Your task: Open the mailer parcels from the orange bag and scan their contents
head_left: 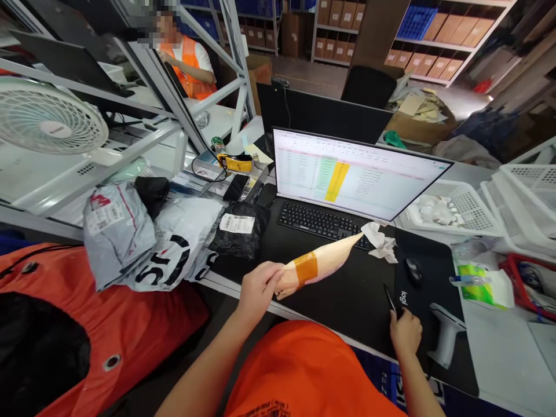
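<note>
My left hand (259, 289) pinches one end of a tan padded envelope (332, 259) with a strip of brown tape across it. The envelope is tilted above the black desk mat, its far end by the keyboard (319, 223) and some crumpled white tissue (382, 243). Over on the mat's right part, my right hand (406, 333) is closed around a dark pen (389, 297), which points up and away from me. Close to that hand lie a grey barcode scanner (447, 336) and a black mouse (413, 271).
A monitor (351, 168) showing a spreadsheet stands behind the keyboard. Grey, white and black parcels (237, 229) are piled at the left, near a fan (52, 121). White plastic baskets (452, 202) stand at the right. A person in an orange vest (189, 63) sits beyond the frame.
</note>
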The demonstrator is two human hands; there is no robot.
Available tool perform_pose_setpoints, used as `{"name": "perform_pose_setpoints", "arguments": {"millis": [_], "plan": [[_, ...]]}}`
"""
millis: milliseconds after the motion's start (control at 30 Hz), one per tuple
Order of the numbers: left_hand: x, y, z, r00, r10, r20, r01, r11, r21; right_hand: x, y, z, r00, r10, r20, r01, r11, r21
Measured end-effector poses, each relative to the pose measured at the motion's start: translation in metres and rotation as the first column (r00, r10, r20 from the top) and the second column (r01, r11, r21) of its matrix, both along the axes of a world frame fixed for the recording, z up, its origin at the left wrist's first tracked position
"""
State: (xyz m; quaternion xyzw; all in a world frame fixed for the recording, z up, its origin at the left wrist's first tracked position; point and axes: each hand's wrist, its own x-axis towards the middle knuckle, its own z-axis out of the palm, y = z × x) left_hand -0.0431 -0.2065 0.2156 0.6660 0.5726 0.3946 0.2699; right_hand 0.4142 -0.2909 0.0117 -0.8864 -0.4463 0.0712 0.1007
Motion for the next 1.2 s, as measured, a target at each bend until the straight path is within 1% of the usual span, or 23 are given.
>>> {"name": "perform_pose_setpoints", "arguments": {"millis": [67, 133, 233, 300, 367, 433, 500, 567, 600, 633, 700, 767, 833, 867, 900, 967, 1000, 1033, 1067, 1100, 1133, 1167, 1200], "plan": [[0.007, 0.006, -0.015, 0.998, 0.039, 0.056, -0.035, 0.997, -0.076, 0.010, 0.008, -0.003, 0.998, 0.018, -0.068, -0.019, 1.000, -0.014], [0.011, 0.012, -0.035, 0.995, 0.092, 0.048, -0.084, 0.985, -0.150, 0.017, 0.013, -0.002, 0.990, 0.036, -0.135, -0.040, 0.999, -0.025], [0.007, 0.016, -0.063, 0.987, 0.153, -0.039, -0.158, 0.973, -0.168, 0.018, 0.012, 0.009, 0.981, 0.057, -0.183, -0.059, 0.998, -0.002], [0.002, 0.016, -0.076, 0.980, 0.187, -0.060, -0.195, 0.965, -0.178, 0.010, 0.009, 0.019, 0.981, 0.059, -0.185, -0.053, 0.998, 0.039], [-0.003, 0.014, -0.084, 0.976, 0.216, -0.039, -0.220, 0.957, -0.189, -0.004, 0.008, 0.032, 0.979, 0.067, -0.194, -0.052, 0.995, 0.084], [-0.004, 0.012, -0.088, 0.971, 0.240, -0.003, -0.237, 0.955, -0.177, -0.024, 0.013, 0.049, 0.969, 0.100, -0.224, -0.075, 0.990, 0.118], [-0.003, 0.009, -0.089, 0.968, 0.250, 0.028, -0.242, 0.957, -0.160, -0.050, 0.022, 0.071, 0.943, 0.165, -0.287, -0.125, 0.980, 0.152], [0.001, 0.008, -0.087, 0.964, 0.263, 0.045, -0.254, 0.956, -0.149, -0.079, 0.033, 0.097, 0.892, 0.271, -0.362, -0.206, 0.956, 0.208], [0.003, 0.008, -0.086, 0.961, 0.273, 0.048, -0.265, 0.954, -0.138, -0.094, 0.038, 0.111, 0.858, 0.343, -0.382, -0.264, 0.933, 0.244], [0.005, 0.009, -0.084, 0.957, 0.286, 0.051, -0.278, 0.953, -0.124, -0.110, 0.043, 0.124, 0.824, 0.425, -0.376, -0.336, 0.899, 0.280], [0.008, 0.011, -0.082, 0.952, 0.300, 0.056, -0.293, 0.950, -0.105, -0.138, 0.051, 0.147, 0.749, 0.588, -0.305, -0.498, 0.803, 0.327], [0.011, 0.015, -0.080, 0.952, 0.299, 0.063, -0.292, 0.951, -0.104, -0.161, 0.058, 0.162, 0.687, 0.704, -0.181, -0.641, 0.705, 0.304], [0.013, 0.017, -0.078, 0.952, 0.299, 0.070, -0.291, 0.951, -0.107, -0.178, 0.064, 0.170, 0.622, 0.783, -0.002, -0.759, 0.604, 0.244], [0.013, 0.018, -0.077, 0.951, 0.300, 0.073, -0.292, 0.950, -0.106, -0.185, 0.067, 0.173, 0.570, 0.815, 0.106, -0.813, 0.541, 0.217], [0.014, 0.018, -0.076, 0.950, 0.302, 0.075, -0.293, 0.950, -0.105, -0.191, 0.069, 0.175, 0.501, 0.839, 0.214, -0.863, 0.465, 0.197], [0.015, 0.017, -0.074, 0.951, 0.301, 0.077, -0.293, 0.951, -0.097, -0.203, 0.072, 0.180, 0.340, 0.857, 0.388, -0.940, 0.300, 0.162], [0.015, 0.016, -0.073, 0.951, 0.300, 0.078, -0.293, 0.952, -0.088, -0.210, 0.073, 0.182, 0.270, 0.855, 0.443, -0.963, 0.232, 0.139], [0.016, 0.014, -0.072, 0.951, 0.299, 0.079, -0.293, 0.953, -0.076, -0.216, 0.074, 0.184, 0.213, 0.850, 0.481, -0.977, 0.184, 0.108], [0.016, 0.013, -0.071, 0.952, 0.296, 0.082, -0.291, 0.955, -0.063, -0.220, 0.076, 0.187, 0.166, 0.848, 0.504, -0.986, 0.152, 0.069], [0.017, 0.011, -0.071, 0.953, 0.290, 0.086, -0.286, 0.957, -0.050, -0.222, 0.077, 0.188, 0.128, 0.848, 0.515, -0.991, 0.133, 0.026], [0.017, 0.009, -0.070, 0.956, 0.280, 0.090, -0.278, 0.960, -0.037, -0.219, 0.080, 0.190, 0.101, 0.848, 0.520, -0.991, 0.129, -0.019], [0.016, 0.007, -0.070, 0.959, 0.267, 0.094, -0.266, 0.964, -0.026, -0.211, 0.084, 0.191, 0.094, 0.846, 0.525, -0.987, 0.149, -0.063], [0.016, 0.004, -0.070, 0.963, 0.250, 0.097, -0.249, 0.968, -0.014, -0.196, 0.089, 0.192, 0.107, 0.843, 0.527, -0.976, 0.191, -0.107]]}}
